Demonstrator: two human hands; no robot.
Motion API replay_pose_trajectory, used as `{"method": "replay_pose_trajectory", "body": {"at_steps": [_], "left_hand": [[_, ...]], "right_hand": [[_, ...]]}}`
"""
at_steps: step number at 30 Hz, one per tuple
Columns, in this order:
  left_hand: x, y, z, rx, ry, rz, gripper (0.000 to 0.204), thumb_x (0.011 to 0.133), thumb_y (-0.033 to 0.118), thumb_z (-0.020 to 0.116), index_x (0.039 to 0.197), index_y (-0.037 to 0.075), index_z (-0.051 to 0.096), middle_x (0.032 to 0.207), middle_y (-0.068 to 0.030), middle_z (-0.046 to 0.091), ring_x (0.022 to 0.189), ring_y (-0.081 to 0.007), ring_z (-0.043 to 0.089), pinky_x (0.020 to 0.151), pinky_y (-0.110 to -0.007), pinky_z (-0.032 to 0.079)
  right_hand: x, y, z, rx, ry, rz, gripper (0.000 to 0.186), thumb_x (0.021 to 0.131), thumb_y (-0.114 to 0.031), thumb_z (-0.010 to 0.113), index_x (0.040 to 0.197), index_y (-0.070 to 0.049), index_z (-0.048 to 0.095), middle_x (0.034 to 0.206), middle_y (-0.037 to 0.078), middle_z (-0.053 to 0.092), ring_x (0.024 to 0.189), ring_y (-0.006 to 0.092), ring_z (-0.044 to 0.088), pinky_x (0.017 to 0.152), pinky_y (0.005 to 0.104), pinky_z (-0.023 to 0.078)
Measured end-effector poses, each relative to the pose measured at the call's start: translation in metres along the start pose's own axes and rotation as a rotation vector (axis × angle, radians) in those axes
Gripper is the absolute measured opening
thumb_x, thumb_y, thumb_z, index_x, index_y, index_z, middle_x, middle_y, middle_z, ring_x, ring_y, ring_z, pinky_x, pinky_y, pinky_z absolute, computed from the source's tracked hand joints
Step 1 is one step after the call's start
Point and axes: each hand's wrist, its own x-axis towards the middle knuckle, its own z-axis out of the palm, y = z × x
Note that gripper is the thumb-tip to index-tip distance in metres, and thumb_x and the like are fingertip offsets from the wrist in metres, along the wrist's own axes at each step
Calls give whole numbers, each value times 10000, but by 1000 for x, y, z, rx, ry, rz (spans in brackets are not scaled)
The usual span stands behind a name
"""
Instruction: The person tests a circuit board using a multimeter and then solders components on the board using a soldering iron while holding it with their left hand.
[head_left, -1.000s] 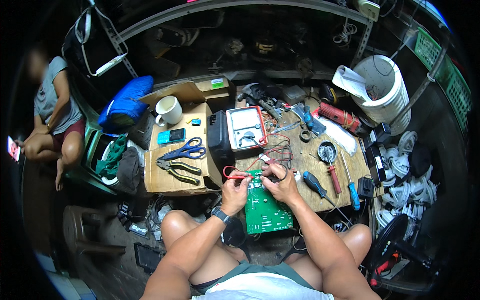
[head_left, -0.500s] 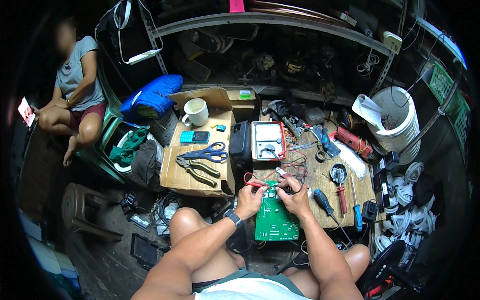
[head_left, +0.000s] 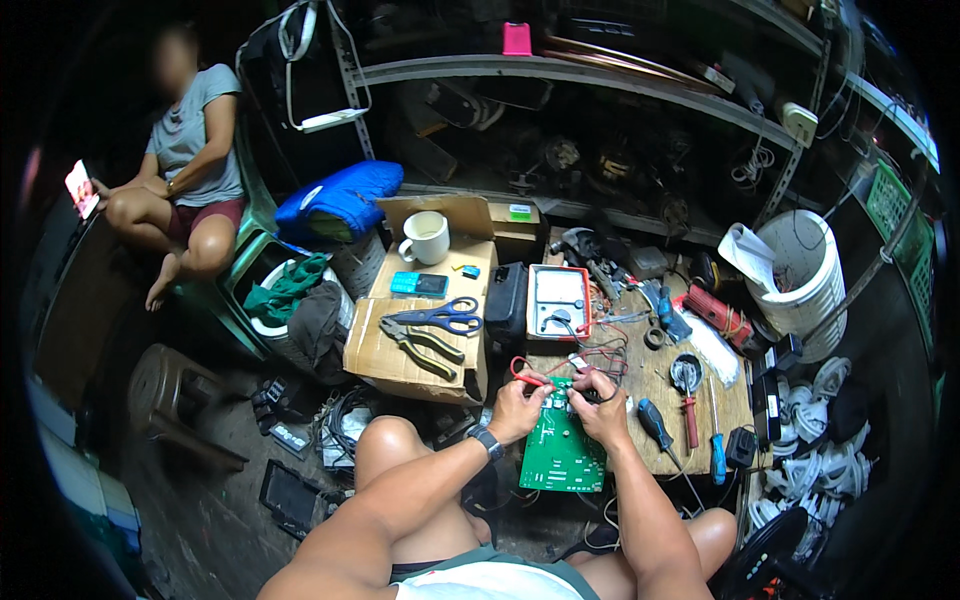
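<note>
A green circuit board [head_left: 562, 458] lies at the near edge of the wooden workbench, overhanging toward my lap. My left hand [head_left: 517, 414] is closed in a pinch on a red test probe [head_left: 534, 380] over the board's far left part. Opposite it, my right hand [head_left: 602, 412] pinches a black test probe [head_left: 598, 398], partly hidden by the fingers, at the far right part. Whether the probe tips touch the board is too small to tell. Red and dark leads run back toward a white, red-edged meter [head_left: 558, 304].
On the left, a cardboard box [head_left: 415, 345] bears pliers [head_left: 424, 346], scissors [head_left: 452, 316], a phone [head_left: 418, 285] and a mug [head_left: 426, 238]. Screwdrivers [head_left: 655, 424] and a red power tool [head_left: 716, 315] lie right. A white bucket [head_left: 803, 290] stands behind. Another person [head_left: 195, 150] sits far left.
The whole view has shifted, so the scene sits lower and farther right in the picture. Both hands keep their probes at the board's far end, with little visible change.
</note>
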Motion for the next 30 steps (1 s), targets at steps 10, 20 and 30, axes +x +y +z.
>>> {"method": "replay_pose_trajectory", "body": {"at_steps": [10, 20, 30], "left_hand": [[0, 8, -1, 76, 18, 40, 235, 949, 246, 729, 1039, 30, 724, 943, -204, 755, 919, -368, 743, 810, -433, 566], [7, 10, -1, 62, -36, -33, 181, 934, 184, 739, 1027, 30, 714, 954, -166, 750, 927, -289, 741, 833, -397, 555], [7, 11, 2, 9, -42, -86, 190, 921, 200, 738, 1024, 43, 715, 985, -189, 750, 968, -338, 735, 866, -424, 555]], "right_hand": [[0, 0, 0, 14, -27, 27, 140, 834, -47, 780, 885, 3, 660, 931, 142, 726, 1049, 290, 734, 913, 389, 550], [-4, 10, 0, 26, -11, 57, 162, 818, -67, 779, 908, 10, 669, 993, 198, 742, 1005, 315, 732, 923, 409, 539], [0, -5, -1, 51, -48, 91, 153, 837, -38, 761, 924, 17, 648, 1012, 184, 724, 1033, 290, 727, 931, 393, 539]]}}
